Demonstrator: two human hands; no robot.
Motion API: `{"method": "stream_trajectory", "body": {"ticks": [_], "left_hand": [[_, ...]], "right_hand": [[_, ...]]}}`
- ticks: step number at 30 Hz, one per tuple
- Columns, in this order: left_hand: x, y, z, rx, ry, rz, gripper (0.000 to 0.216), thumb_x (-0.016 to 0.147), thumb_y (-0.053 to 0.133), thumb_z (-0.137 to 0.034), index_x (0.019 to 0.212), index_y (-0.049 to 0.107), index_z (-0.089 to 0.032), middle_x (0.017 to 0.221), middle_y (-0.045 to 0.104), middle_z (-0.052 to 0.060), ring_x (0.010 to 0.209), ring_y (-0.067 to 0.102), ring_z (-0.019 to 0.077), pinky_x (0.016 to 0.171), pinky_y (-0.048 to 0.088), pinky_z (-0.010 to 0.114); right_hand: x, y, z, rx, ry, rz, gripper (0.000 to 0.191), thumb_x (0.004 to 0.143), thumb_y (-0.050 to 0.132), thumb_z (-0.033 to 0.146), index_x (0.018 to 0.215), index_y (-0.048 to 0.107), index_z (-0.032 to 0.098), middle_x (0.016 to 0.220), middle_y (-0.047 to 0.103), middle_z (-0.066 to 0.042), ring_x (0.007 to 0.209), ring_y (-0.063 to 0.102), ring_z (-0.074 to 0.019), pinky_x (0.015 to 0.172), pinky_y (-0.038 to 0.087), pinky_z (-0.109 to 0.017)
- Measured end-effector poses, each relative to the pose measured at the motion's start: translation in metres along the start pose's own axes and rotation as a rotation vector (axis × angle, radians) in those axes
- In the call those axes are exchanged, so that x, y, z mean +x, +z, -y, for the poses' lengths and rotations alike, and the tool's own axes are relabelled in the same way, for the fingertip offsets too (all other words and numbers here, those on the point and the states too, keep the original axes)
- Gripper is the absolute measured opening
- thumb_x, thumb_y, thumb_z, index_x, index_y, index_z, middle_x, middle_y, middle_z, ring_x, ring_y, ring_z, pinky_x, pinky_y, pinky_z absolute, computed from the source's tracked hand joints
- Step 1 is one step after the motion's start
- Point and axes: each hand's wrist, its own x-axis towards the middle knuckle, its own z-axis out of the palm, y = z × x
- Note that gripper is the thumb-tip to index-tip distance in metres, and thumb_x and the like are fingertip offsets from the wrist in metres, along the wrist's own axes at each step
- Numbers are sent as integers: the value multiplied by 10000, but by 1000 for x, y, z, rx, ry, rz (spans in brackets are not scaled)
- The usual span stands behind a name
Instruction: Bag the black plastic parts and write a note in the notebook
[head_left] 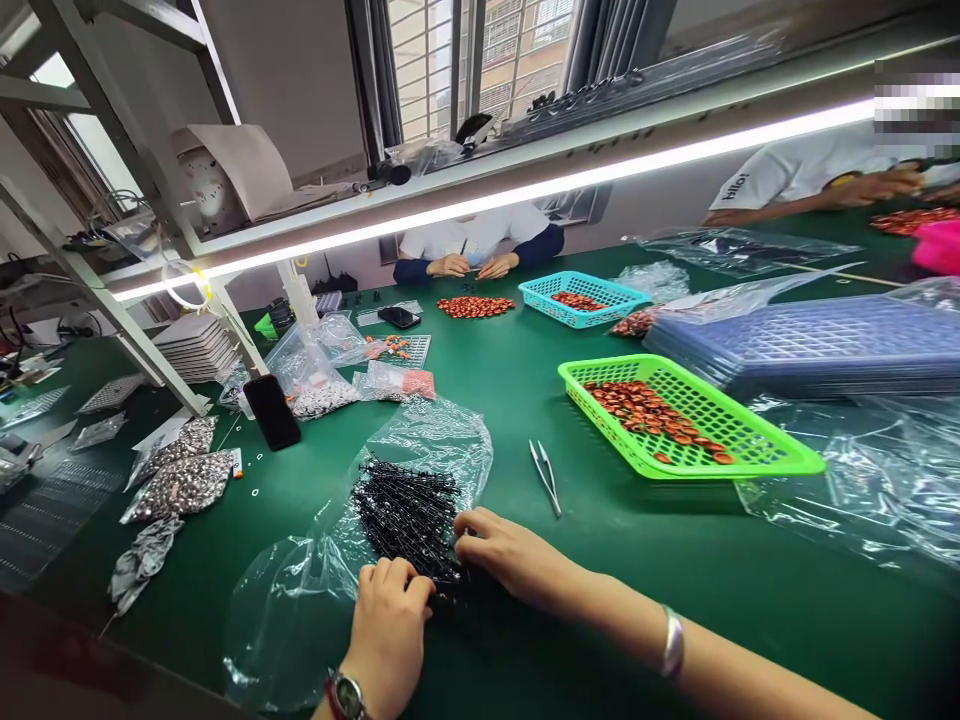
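Note:
A heap of thin black wire-like pieces (pixel 405 510) lies on a crumpled clear plastic bag (pixel 450 430) on the green table. At the heap's near edge is my left hand (pixel 390 620), its fingers bent and closed down against the black pieces. My right hand (pixel 517 560) reaches in from the right, with thumb and fingers pinched together at the heap's right edge. Whatever sits between the fingertips of either hand is too small or hidden to make out. Metal tweezers (pixel 546 478) lie on the table beyond my right hand.
A green basket (pixel 780 460) and a blue basket (pixel 577 318) hold orange-brown pieces. Stacked plastic trays (pixel 832 345) stand at right. A phone (pixel 273 412) leans by bags of small parts (pixel 184 485) on the left. A lit shelf (pixel 480 200) crosses above; two people work opposite.

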Motion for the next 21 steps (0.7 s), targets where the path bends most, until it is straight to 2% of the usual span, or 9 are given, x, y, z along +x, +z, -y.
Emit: {"method": "stream_trajectory", "body": {"ticks": [2, 4, 8, 11, 13, 16, 18, 21], "left_hand": [[1, 0, 3, 1, -2, 12, 240, 754, 604, -21, 884, 637, -221, 882, 631, 7, 829, 559, 201, 735, 420, 362], [1, -1, 6, 9, 21, 8, 190, 781, 593, -37, 839, 635, -212, 844, 637, -2, 802, 557, 185, 719, 405, 344], [5, -5, 10, 54, 109, -14, 168, 828, 558, -70, 775, 630, -212, 775, 631, -16, 743, 537, 163, 686, 368, 325], [11, -12, 15, 97, 132, -19, 174, 826, 554, -62, 792, 635, -213, 789, 633, -12, 753, 535, 164, 699, 357, 328], [15, -17, 23, 121, 118, -29, 175, 830, 552, -68, 791, 641, -213, 791, 638, -10, 761, 539, 164, 705, 356, 330], [18, -26, 40, 132, 52, -66, 185, 847, 525, -71, 813, 648, -206, 823, 648, 0, 782, 551, 164, 717, 366, 334], [17, -31, 50, 120, -14, -93, 207, 865, 488, -69, 873, 647, -202, 875, 651, 12, 813, 558, 169, 741, 379, 342], [10, -35, 54, 65, -79, -102, 247, 883, 447, -75, 971, 636, -208, 947, 648, 26, 871, 556, 180, 788, 390, 364]], "right_hand": [[2, -10, -2, 71, -19, 0, 249, 859, 474, 62, 834, 663, 223, 1016, 599, -65, 914, 540, -216, 789, 447, -312], [9, -21, -2, 154, -15, -8, 210, 831, 518, 59, 805, 656, 215, 942, 634, -48, 902, 556, -206, 805, 450, -301], [46, -30, 5, 191, 85, -62, 122, 835, 552, 88, 872, 625, 178, 827, 640, -40, 782, 580, -187, 731, 467, -283], [79, -26, 13, 153, 171, -82, 124, 823, 580, 94, 927, 613, 154, 896, 623, -74, 824, 574, -211, 742, 449, -304], [88, -23, 18, 122, 209, -76, 152, 807, 608, 105, 954, 604, 144, 964, 601, -105, 887, 557, -241, 771, 428, -329], [68, -23, 23, 101, 226, 12, 132, 757, 650, 106, 866, 602, 163, 888, 602, -85, 843, 552, -251, 718, 410, -322], [42, -22, 23, 112, 220, 111, 190, 670, 702, 79, 791, 594, 177, 809, 603, -50, 769, 555, -237, 657, 397, -298], [5, -19, 19, 154, 219, 198, 259, 606, 671, 9, 788, 587, 172, 829, 600, -37, 753, 550, -217, 625, 381, -271]]}}
